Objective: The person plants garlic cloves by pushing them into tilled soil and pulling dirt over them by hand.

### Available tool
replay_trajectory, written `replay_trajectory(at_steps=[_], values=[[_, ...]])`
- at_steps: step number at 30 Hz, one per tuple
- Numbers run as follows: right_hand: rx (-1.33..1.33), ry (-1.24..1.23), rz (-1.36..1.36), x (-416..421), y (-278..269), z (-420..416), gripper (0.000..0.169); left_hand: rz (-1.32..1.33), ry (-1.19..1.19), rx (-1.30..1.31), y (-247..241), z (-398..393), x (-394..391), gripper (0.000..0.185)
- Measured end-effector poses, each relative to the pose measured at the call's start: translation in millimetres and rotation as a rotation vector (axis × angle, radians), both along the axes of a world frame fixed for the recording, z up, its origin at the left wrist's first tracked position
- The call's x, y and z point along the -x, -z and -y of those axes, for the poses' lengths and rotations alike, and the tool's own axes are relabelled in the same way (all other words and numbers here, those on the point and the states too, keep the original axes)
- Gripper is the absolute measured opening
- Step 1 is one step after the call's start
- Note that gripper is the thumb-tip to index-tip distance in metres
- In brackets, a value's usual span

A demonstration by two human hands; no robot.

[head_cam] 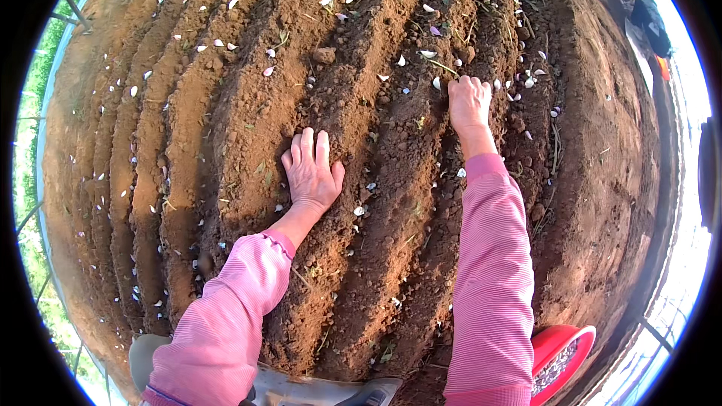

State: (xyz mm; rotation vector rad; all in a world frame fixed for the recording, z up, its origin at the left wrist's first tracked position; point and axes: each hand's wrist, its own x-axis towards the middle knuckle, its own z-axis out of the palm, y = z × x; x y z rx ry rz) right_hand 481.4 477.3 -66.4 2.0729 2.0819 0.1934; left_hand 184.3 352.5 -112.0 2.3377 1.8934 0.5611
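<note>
My left hand (313, 172) rests palm down on a soil ridge (259, 141), fingers slightly spread, with nothing seen in it. Farther out and to the right, my right hand (470, 101) reaches down to the soil with its fingers curled; its fingertips are hidden, so what it may hold does not show. A pale garlic clove (436, 83) lies just left of that hand, and another clove (497, 84) just right of it. A thin dry stem (444, 67) runs close to the knuckles. Several more cloves lie scattered along the furrows.
A red container (590, 339) with small pale grey pieces in it stands at the lower right, beside my right sleeve. Part of a shoe (372, 393) shows at the bottom edge. A soil clod (324, 56) lies ahead. Dark and orange things (648, 25) are at the upper right.
</note>
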Motion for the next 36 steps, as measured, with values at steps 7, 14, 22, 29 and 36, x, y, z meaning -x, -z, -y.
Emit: replay_trajectory(at_steps=[7, 14, 22, 29, 36], values=[[-0.149, 0.200, -0.372, 24.2, -27.9, 12.5, 0.020, 0.009, 0.005, 0.008, 2.5, 0.4, -0.1, 0.068], [-0.270, 0.158, -0.475, 26.5, -6.3, 1.7, 0.016, 0.019, 0.001, 0.026, -1.8, -1.3, -0.9, 0.068], [-0.440, 0.022, -0.706, 54.3, -14.0, -25.3, 0.012, 0.010, -0.006, 0.032, -1.8, 1.1, 1.0, 0.067], [-0.326, 0.179, -0.583, 72.7, -43.6, -75.4, 0.016, 0.021, -0.002, 0.048, -2.0, 0.4, 0.2, 0.068], [0.033, -0.183, -0.304, 94.7, -20.2, -36.4, 0.012, 0.041, -0.003, 0.046, -0.6, 0.3, 1.4, 0.068]])
